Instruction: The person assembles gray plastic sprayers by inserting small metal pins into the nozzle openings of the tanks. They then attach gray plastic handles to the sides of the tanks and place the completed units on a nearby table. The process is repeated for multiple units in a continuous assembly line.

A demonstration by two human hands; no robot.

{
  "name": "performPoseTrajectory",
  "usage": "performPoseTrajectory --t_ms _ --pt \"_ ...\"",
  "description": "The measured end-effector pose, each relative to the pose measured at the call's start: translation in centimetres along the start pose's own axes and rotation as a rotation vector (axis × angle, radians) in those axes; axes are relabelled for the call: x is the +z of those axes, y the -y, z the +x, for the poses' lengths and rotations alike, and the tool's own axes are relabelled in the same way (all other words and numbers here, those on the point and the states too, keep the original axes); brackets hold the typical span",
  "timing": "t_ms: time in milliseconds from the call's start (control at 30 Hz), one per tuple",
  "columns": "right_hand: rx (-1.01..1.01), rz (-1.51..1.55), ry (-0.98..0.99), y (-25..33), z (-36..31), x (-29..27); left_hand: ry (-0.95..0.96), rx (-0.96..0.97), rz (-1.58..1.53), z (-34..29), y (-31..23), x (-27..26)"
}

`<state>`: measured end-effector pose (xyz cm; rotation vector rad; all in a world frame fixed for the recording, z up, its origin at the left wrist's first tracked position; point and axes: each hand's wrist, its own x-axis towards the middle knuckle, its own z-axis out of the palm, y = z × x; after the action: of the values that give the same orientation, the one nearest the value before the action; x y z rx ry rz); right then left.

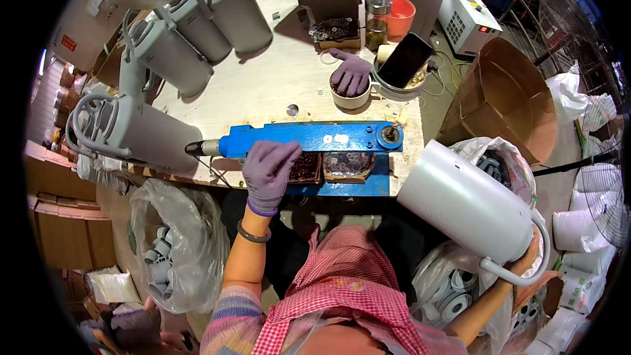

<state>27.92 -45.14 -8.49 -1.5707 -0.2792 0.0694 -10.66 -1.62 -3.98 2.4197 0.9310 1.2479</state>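
Observation:
My left hand (268, 174), in a grey-purple knit glove, is at the front edge of a blue metal press arm (296, 137). Its fingers are pinched together; whatever may be between them is too small to make out. Small white washers (335, 139) lie on top of the blue arm. Below it, open boxes hold small dark parts (307, 167) and clear or silvery discs (348, 163). On the right, my bare right hand (526, 264) grips a large grey canister (467, 204) near its looped handle. The canister lies tilted, its far end close to the table corner.
Several grey canisters (167, 56) with handles stand at the table's left. A cup (350, 95) with a glove, a phone (406, 60), a jar (377, 23) and a red bucket (400, 16) are at the back. Bags of grey parts (177, 250) and a cardboard box (503, 102) flank me.

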Motion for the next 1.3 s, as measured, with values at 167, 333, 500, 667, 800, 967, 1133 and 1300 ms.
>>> performPoseTrajectory --t_ms 167,333,500,667,800,967,1133,1300 --pt "-0.044 -0.048 -0.091 -1.0 0.1 1.0 0.29 -0.379 -0.71 4.3 -7.2 3.0" --pt "-0.073 -0.088 -0.048 -1.1 -0.4 0.9 0.285 0.091 -0.443 6.9 -7.7 6.9" --pt "-0.036 -0.04 -0.038 -1.3 -0.8 0.3 0.253 0.201 -0.287 6.8 -7.9 8.1" --pt "-0.022 -0.044 -0.073 -1.2 -0.8 0.7 0.225 0.275 -0.307 7.0 -8.2 8.0" --pt "-0.039 -0.071 -0.078 -0.8 -0.3 0.7 0.216 0.203 -0.365 6.7 -8.2 8.3" --pt "-0.008 -0.033 -0.062 0.1 -0.2 1.4 0.203 0.07 -0.49 6.3 -7.5 9.3" --pt "-0.013 -0.041 -0.048 0.2 0.1 1.5 0.445 -0.4 -0.772 6.7 -7.4 8.8" --pt "-0.045 -0.037 -0.038 0.4 1.1 1.8 0.528 -0.397 -0.778 6.9 -6.8 8.6"
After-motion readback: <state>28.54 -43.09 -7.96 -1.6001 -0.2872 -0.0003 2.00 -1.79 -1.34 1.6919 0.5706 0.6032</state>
